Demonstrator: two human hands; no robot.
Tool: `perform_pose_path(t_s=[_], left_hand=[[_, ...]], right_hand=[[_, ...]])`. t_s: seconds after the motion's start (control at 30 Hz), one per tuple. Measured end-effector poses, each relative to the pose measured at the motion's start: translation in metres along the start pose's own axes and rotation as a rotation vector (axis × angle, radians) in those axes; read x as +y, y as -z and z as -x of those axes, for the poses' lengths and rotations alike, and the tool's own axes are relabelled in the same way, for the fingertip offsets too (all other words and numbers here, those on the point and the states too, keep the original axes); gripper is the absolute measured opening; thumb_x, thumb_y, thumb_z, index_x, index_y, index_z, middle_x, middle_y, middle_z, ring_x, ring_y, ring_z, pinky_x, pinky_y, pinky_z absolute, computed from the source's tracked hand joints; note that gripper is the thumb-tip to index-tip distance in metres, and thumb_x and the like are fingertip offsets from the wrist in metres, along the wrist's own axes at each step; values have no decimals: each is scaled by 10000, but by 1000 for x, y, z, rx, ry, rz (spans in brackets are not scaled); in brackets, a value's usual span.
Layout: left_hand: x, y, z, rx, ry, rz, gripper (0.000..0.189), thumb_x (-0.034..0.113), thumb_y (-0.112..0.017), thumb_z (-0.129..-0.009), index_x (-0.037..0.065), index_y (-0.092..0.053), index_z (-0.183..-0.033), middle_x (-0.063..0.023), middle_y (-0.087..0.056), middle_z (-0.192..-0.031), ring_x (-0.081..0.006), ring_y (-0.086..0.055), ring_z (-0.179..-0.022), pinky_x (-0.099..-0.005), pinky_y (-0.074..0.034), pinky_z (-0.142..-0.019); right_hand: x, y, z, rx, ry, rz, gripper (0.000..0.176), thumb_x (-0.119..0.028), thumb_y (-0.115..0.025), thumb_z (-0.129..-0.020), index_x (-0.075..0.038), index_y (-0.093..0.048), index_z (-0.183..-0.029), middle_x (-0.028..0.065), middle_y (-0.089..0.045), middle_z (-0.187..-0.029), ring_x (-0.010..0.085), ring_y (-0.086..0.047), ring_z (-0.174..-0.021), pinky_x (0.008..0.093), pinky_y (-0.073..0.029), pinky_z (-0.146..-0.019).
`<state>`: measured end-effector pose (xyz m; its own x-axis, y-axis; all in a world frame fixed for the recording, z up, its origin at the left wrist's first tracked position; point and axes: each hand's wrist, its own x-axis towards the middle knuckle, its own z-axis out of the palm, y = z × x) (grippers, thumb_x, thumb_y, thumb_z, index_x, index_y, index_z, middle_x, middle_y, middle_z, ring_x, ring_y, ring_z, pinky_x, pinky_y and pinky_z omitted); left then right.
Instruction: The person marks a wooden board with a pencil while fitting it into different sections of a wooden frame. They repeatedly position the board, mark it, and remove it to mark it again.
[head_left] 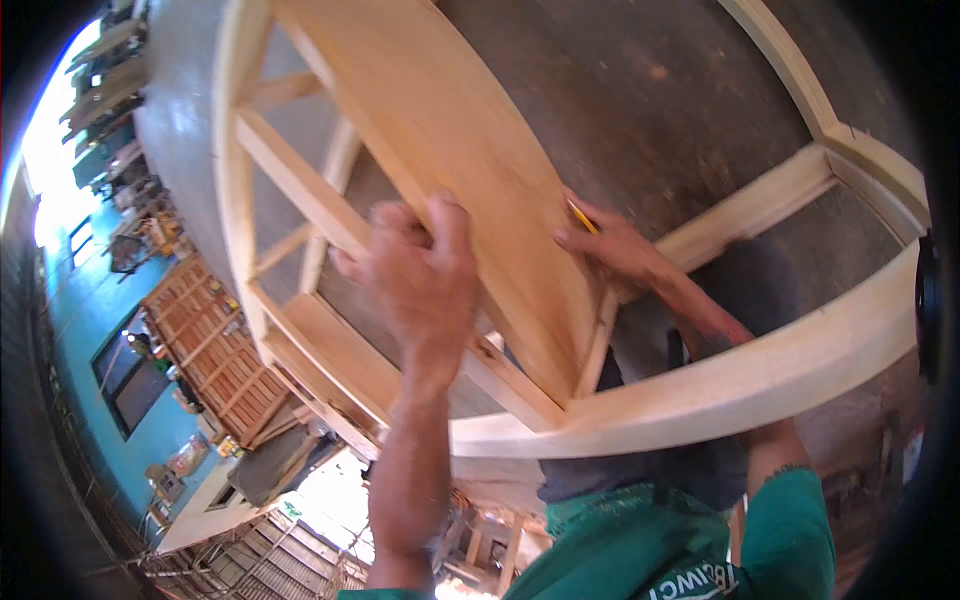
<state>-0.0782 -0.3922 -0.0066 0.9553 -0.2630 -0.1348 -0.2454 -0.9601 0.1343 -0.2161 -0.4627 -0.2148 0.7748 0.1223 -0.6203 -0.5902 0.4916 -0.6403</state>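
Note:
A wide, curved wooden board runs at a slant through a pale wooden frame. My left hand is over the board's left edge, its fingers curled in and slightly blurred; what they hold, if anything, is hidden. At the opposite edge, my right hand has a yellow pencil between its fingers. The hand rests against the board's side, with some fingers hidden. Beneath my left hand a narrow wooden bar reaches toward the frame's left side.
A wooden crosspiece joins the frame on the right. Below the frame lies a dark grey surface. At the left are a slatted wooden panel, a turquoise wall and stacked timber.

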Motion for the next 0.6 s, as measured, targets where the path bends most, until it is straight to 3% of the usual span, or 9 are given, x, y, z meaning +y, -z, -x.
perform_pose_path(t_s=[0.27,0.4,0.5,0.6], left_hand=[[6,1,3,-20,46,5,275,270,-630,-896,37,-541,-779,-9,-499,-525,-204,-505,-526,-593,-33,-1148],[7,5,3,-43,37,3,267,261,-633,-896,35,-540,-789,-7,-517,-519,-196,-519,-528,-587,-23,-1150],[8,4,3,-47,40,10,256,253,-629,-903,34,-544,-802,-4,-542,-520,-189,-528,-531,-587,-11,-1149],[6,4,4,-45,35,44,248,247,-633,-915,35,-551,-816,9,-544,-508,-173,-523,-521,-580,-11,-1150]], right_hand=[[-9,-3,7,5,-32,-36,903,-466,-732,-837,-43,-303,-1509,230,-443,-1456,252,-447,-1325,321,-350,-1083],[-10,-6,8,-1,-27,-41,894,-468,-731,-837,-41,-318,-1504,224,-364,-1512,285,-416,-1353,338,-334,-1106],[-11,-4,9,-47,-69,131,885,-462,-736,-831,-39,-335,-1497,217,-356,-1516,287,-398,-1368,350,-331,-1114],[-20,-6,14,20,-75,87,883,-427,-765,-811,-42,-354,-1492,197,-468,-1433,278,-451,-1325,351,-348,-1101]])
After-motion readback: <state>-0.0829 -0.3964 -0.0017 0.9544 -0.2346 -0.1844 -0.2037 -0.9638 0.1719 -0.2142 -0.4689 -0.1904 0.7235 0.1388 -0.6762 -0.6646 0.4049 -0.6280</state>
